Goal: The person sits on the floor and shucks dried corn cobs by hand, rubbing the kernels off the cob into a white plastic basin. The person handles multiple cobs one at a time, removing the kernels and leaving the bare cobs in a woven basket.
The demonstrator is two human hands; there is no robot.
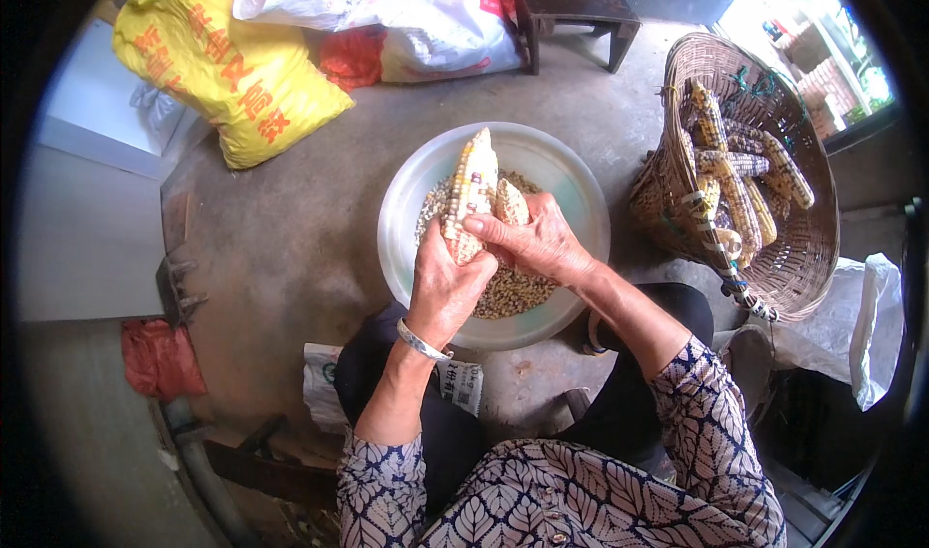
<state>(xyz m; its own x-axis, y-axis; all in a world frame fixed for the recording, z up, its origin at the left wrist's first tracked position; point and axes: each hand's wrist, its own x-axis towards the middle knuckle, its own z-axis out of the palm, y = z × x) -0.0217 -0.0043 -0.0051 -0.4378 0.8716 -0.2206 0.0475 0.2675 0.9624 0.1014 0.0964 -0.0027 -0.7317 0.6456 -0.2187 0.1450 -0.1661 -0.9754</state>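
My left hand [451, 286] grips the lower end of a corn ear [473, 185], which points away from me over a wide metal basin [399, 257]. Pale and yellow kernels with a few purple ones cover most of that ear; its lower end looks partly stripped. In my right hand [541, 236] is a corn cob [512, 203] without kernels, and the thumb presses against the ear's side. Loose kernels [519, 294] cover part of the basin's floor below both hands. Some fingers are hidden behind the ear and cob.
To the right, a tilted wicker basket [802, 257] holds several corn ears [740, 207]. A yellow sack [239, 76] and a white sack [443, 40] lie beyond the basin, beside a dark wooden stool [573, 3]. A red bag [161, 358] is at left, a white plastic bag [842, 330] at right.
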